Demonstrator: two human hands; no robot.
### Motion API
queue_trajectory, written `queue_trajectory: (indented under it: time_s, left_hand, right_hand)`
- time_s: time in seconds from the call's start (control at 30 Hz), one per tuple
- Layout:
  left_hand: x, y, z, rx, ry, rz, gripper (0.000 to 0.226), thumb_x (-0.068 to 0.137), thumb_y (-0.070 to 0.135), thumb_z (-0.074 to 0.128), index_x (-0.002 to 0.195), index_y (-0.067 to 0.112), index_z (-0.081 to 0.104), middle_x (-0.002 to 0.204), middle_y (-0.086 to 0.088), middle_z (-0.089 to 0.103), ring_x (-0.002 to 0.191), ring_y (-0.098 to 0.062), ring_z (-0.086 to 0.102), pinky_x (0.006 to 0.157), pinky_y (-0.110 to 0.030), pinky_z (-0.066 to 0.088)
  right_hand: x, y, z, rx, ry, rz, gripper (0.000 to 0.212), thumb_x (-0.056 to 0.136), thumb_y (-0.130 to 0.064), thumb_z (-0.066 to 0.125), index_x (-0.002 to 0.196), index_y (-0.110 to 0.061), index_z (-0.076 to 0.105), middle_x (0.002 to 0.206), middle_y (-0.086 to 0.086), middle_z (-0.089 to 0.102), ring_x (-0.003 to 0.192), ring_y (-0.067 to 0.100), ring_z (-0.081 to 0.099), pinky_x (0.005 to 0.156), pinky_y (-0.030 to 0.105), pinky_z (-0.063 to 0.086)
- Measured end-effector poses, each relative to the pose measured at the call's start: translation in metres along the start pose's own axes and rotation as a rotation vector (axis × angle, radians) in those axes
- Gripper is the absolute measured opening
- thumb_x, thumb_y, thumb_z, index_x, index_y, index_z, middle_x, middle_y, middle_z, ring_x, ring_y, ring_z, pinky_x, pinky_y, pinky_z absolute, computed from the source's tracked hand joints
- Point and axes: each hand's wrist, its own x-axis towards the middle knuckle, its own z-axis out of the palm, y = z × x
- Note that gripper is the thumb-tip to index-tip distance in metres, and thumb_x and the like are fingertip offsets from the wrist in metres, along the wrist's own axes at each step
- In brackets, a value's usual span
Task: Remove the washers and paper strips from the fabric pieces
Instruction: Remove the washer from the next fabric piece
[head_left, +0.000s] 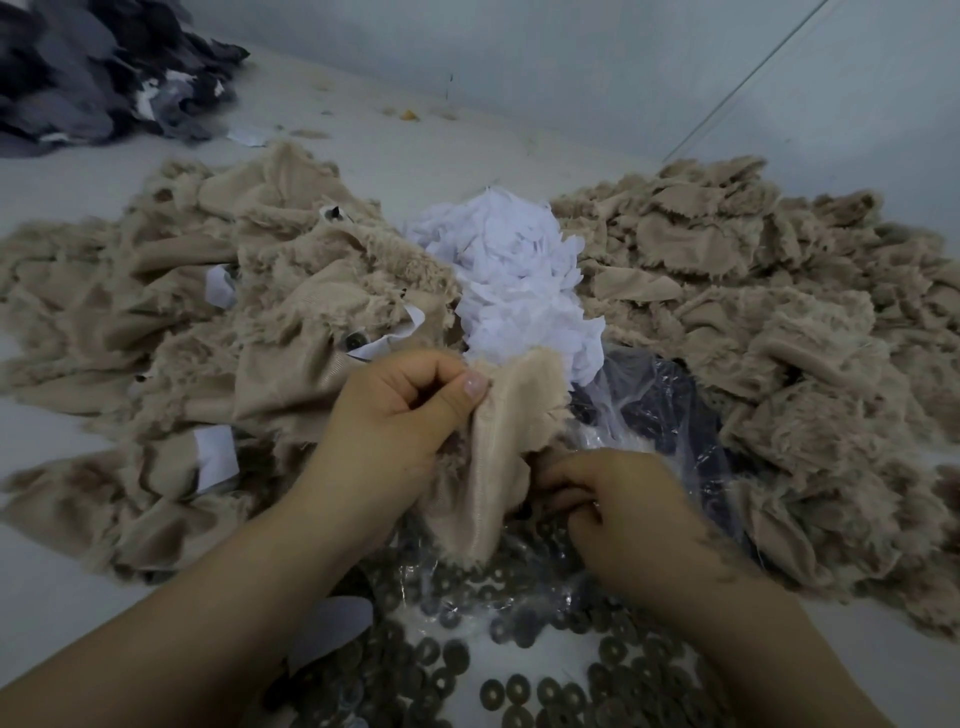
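My left hand (400, 410) pinches the upper edge of a beige furry fabric piece (506, 447) between thumb and curled fingers. My right hand (618, 509) is lower and to the right, its fingers curled at the piece's lower right edge; what they hold is hidden. Several dark round washers (519, 691) lie spread below the hands. A heap of white paper strips (519, 280) sits behind the held piece. A washer (354, 342) and white strips (215, 452) show in the beige pile on the left (182, 312).
A second pile of beige fabric pieces (753, 312) fills the right side. A clear plastic bag (649, 410) lies crumpled under the right hand. Dark grey fabric scraps (93, 73) are heaped at the far left. A pale wall (571, 67) borders the surface behind.
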Motion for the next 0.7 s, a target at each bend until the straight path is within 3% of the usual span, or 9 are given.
queue_trajectory:
  time_s: [0.1, 0.2, 0.33, 0.57, 0.63, 0.7]
  left_hand:
    - [-0.004, -0.003, 0.002, -0.025, -0.022, -0.031, 0.021, 0.091, 0.017, 0.064, 0.070, 0.018, 0.070, 0.060, -0.001, 0.055, 0.058, -0.015, 0.044, 0.054, -0.020, 0.040]
    - [-0.003, -0.001, 0.004, -0.043, -0.019, -0.052, 0.018, 0.083, 0.027, 0.065, 0.067, 0.021, 0.070, 0.057, 0.002, 0.053, 0.054, -0.011, 0.041, 0.051, -0.017, 0.038]
    - [-0.003, 0.001, 0.005, -0.063, -0.024, -0.049, 0.019, 0.079, 0.031, 0.063, 0.067, 0.018, 0.069, 0.056, 0.002, 0.051, 0.052, -0.008, 0.040, 0.050, -0.016, 0.037]
    - [-0.005, -0.002, 0.003, -0.081, -0.045, -0.068, 0.020, 0.081, 0.031, 0.063, 0.067, 0.018, 0.068, 0.061, -0.004, 0.051, 0.056, -0.012, 0.042, 0.052, -0.018, 0.039]
    - [-0.004, -0.002, 0.003, -0.090, -0.042, -0.065, 0.020, 0.082, 0.030, 0.064, 0.065, 0.019, 0.068, 0.058, 0.000, 0.050, 0.054, -0.009, 0.041, 0.050, -0.016, 0.038]
    - [-0.004, -0.002, 0.003, -0.094, -0.039, -0.068, 0.021, 0.084, 0.028, 0.069, 0.065, 0.019, 0.068, 0.058, 0.000, 0.050, 0.054, -0.008, 0.041, 0.050, -0.016, 0.038]
  right_hand:
    - [0.001, -0.001, 0.015, -0.191, 0.049, -0.106, 0.024, 0.089, -0.024, 0.061, 0.110, -0.032, 0.070, 0.109, -0.008, 0.058, 0.097, 0.015, 0.060, 0.076, 0.024, 0.045]
    - [0.002, -0.002, 0.019, -0.213, 0.038, -0.136, 0.028, 0.090, -0.033, 0.061, 0.117, -0.032, 0.067, 0.118, -0.008, 0.057, 0.101, 0.016, 0.060, 0.073, 0.024, 0.041]
    - [0.002, -0.008, 0.019, -0.189, 0.092, -0.152, 0.029, 0.089, -0.037, 0.059, 0.118, -0.036, 0.062, 0.112, -0.010, 0.059, 0.098, 0.016, 0.062, 0.071, 0.025, 0.042]
    - [0.000, -0.008, 0.019, -0.132, 0.132, -0.186, 0.017, 0.090, -0.024, 0.058, 0.099, -0.023, 0.073, 0.095, -0.007, 0.061, 0.090, 0.016, 0.060, 0.061, 0.019, 0.031]
    - [0.001, -0.007, 0.020, -0.132, 0.127, -0.173, 0.016, 0.091, -0.024, 0.059, 0.099, -0.022, 0.073, 0.096, -0.006, 0.064, 0.089, 0.014, 0.061, 0.064, 0.019, 0.033]
    - [0.002, -0.006, 0.017, -0.044, 0.170, -0.112, 0.010, 0.090, -0.025, 0.063, 0.089, -0.025, 0.073, 0.084, -0.009, 0.068, 0.078, 0.010, 0.064, 0.058, 0.014, 0.038]
